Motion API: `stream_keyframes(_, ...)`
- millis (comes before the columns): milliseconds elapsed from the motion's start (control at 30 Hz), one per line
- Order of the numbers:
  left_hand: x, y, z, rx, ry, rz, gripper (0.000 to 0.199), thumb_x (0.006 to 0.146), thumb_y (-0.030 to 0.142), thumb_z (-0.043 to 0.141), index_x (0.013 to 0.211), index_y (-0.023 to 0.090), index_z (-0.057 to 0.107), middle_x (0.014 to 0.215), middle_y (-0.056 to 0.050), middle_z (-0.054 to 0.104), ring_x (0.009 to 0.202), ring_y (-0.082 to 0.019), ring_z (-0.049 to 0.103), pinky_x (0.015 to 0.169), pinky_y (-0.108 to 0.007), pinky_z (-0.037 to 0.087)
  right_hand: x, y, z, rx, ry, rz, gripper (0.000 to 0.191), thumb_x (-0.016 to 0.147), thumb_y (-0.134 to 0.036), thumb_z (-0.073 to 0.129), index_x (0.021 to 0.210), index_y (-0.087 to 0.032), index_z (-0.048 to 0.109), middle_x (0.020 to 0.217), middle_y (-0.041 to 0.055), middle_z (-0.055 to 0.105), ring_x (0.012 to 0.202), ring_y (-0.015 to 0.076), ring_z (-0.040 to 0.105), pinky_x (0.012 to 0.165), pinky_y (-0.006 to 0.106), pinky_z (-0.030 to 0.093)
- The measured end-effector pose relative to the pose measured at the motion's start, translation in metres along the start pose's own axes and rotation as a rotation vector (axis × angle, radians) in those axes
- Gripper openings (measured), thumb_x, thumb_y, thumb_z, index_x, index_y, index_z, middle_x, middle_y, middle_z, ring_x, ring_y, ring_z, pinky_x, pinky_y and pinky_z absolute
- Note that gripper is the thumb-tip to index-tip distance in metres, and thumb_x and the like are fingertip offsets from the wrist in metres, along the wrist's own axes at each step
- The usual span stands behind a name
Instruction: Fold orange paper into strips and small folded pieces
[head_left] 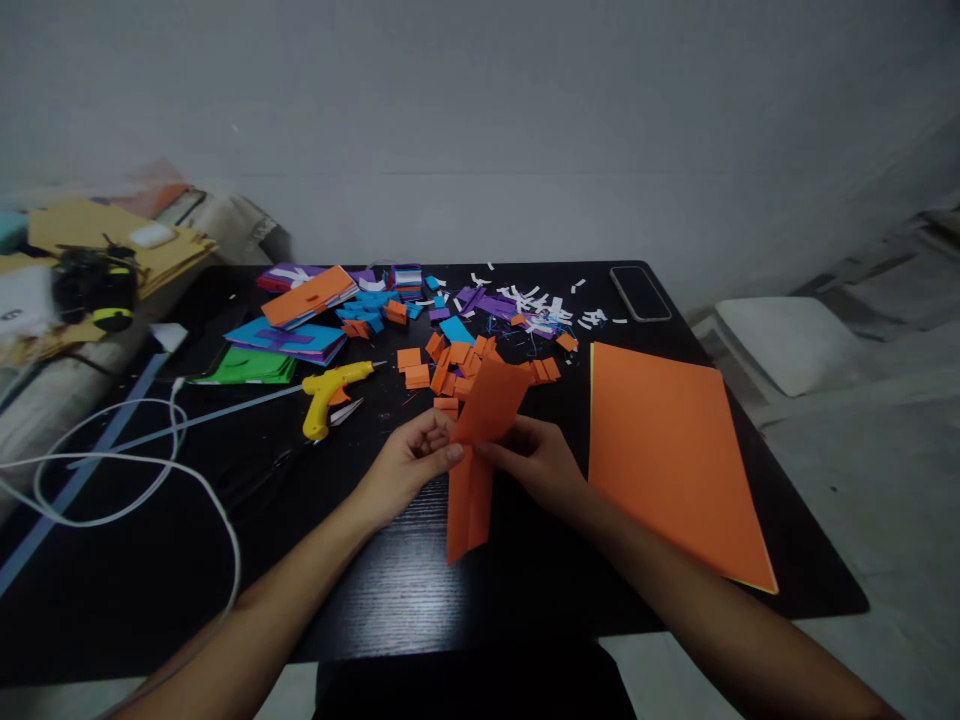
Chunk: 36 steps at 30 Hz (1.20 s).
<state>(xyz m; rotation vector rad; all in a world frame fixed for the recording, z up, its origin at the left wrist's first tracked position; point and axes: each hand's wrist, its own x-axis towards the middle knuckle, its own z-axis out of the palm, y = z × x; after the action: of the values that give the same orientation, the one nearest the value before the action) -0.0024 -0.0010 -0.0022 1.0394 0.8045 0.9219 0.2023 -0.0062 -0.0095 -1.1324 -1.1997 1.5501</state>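
A folded orange paper strip [472,490] is held above the black table, its upper part leaning to the right and its lower part hanging down with a lengthwise crease. My left hand [416,455] pinches its left edge near the middle, thumb in front. From the right, my right hand [536,460] grips the same strip, with the thumb on its front and some fingers hidden behind it. Just beyond the hands lie several small folded orange pieces [450,365]. To the right rests a stack of large orange sheets [667,450].
A yellow glue gun [330,392], dark-handled scissors [274,465] and a white cable [169,465] lie left on the black table [405,620]. Coloured paper bundles [289,340] and white and purple scraps [525,305] lie behind. A phone [640,293] rests at the back right.
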Motion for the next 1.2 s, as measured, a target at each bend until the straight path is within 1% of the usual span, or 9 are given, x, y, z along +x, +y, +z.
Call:
stream_keyframes(133,-0.001,-0.002,0.000,-0.003,0.042,-0.057,0.043,0.089,0.058,0.074,0.085,0.016,0.065,0.077,0.000,0.058,0.065,-0.011,0.053,0.063,-0.022,0.043,-0.001,-0.001,0.002,0.006,-0.009,-0.013,0.031,0.076,-0.040,0.087,0.099,-0.021,0.078,0.097,0.0049,0.081,0.087,0.0235,0.074,0.080,0.036,0.058)
stream_keyframes(333,-0.002,0.001,0.004,-0.058,0.071,-0.121,0.043,0.084,0.058,0.079,0.097,0.017,0.073,0.089,-0.002,0.069,0.078,-0.015,0.063,0.072,-0.024,0.049,0.002,0.001,-0.001,-0.055,-0.012,-0.016,0.034,0.081,-0.049,0.081,0.097,-0.019,0.080,0.088,0.0047,0.078,0.075,0.0197,0.069,0.065,0.030,0.052)
stream_keyframes(533,-0.008,0.004,0.013,-0.285,0.117,-0.328,0.057,0.078,0.056,0.084,0.119,0.019,0.070,0.102,-0.009,0.078,0.087,-0.025,0.075,0.080,-0.036,0.059,0.002,0.002,-0.002,-0.102,0.030,-0.083,0.033,0.083,-0.053,0.079,0.089,-0.020,0.080,0.091,0.0046,0.076,0.084,0.0222,0.067,0.078,0.035,0.053)
stream_keyframes(667,-0.010,0.005,0.015,-0.403,-0.001,-0.428,0.052,0.074,0.033,0.086,0.120,0.019,0.065,0.099,-0.011,0.079,0.082,-0.031,0.078,0.076,-0.047,0.064,0.000,-0.002,0.001,-0.032,0.002,-0.068,0.029,0.082,-0.050,0.081,0.086,-0.021,0.078,0.079,0.0015,0.070,0.073,0.0186,0.061,0.071,0.032,0.050)
stream_keyframes(767,-0.010,0.005,0.014,-0.397,-0.036,-0.466,0.054,0.066,0.009,0.077,0.117,0.018,0.064,0.095,-0.010,0.079,0.077,-0.029,0.079,0.069,-0.042,0.065,0.000,-0.006,0.000,0.046,-0.020,-0.014,0.028,0.080,-0.047,0.084,0.086,-0.021,0.077,0.074,-0.0001,0.068,0.068,0.0171,0.059,0.068,0.031,0.048)
stream_keyframes(900,-0.011,0.006,0.015,-0.374,-0.081,-0.518,0.062,0.058,0.004,0.069,0.119,0.017,0.065,0.099,-0.012,0.080,0.079,-0.028,0.079,0.071,-0.039,0.065,0.001,-0.011,-0.003,0.124,0.008,0.038,0.027,0.076,-0.043,0.086,0.088,-0.020,0.077,0.079,0.0006,0.071,0.067,0.0162,0.059,0.064,0.030,0.046)
stream_keyframes(1067,-0.014,0.009,0.018,-0.307,-0.042,-0.523,0.046,0.068,0.018,0.078,0.112,0.015,0.066,0.091,-0.011,0.079,0.075,-0.024,0.076,0.070,-0.036,0.065,0.003,-0.009,-0.004,0.139,0.041,0.021,0.029,0.072,-0.039,0.088,0.090,-0.020,0.076,0.082,0.0007,0.073,0.066,0.0157,0.059,0.060,0.028,0.046)
stream_keyframes(1133,-0.014,0.009,0.016,-0.243,-0.009,-0.527,0.045,0.076,0.043,0.083,0.109,0.016,0.067,0.084,-0.008,0.076,0.064,-0.020,0.072,0.058,-0.031,0.062,0.004,-0.006,-0.003,0.140,0.035,0.014,0.031,0.069,-0.039,0.090,0.089,-0.020,0.075,0.082,0.0012,0.073,0.066,0.0158,0.059,0.058,0.028,0.045)
stream_keyframes(1200,-0.014,0.008,0.013,-0.198,-0.024,-0.541,0.065,0.076,0.074,0.075,0.101,0.014,0.069,0.079,-0.009,0.073,0.057,-0.018,0.068,0.047,-0.027,0.057,0.004,-0.005,-0.002,0.136,0.025,0.018,0.032,0.068,-0.039,0.090,0.088,-0.019,0.074,0.080,0.0011,0.072,0.063,0.0149,0.057,0.055,0.028,0.044)
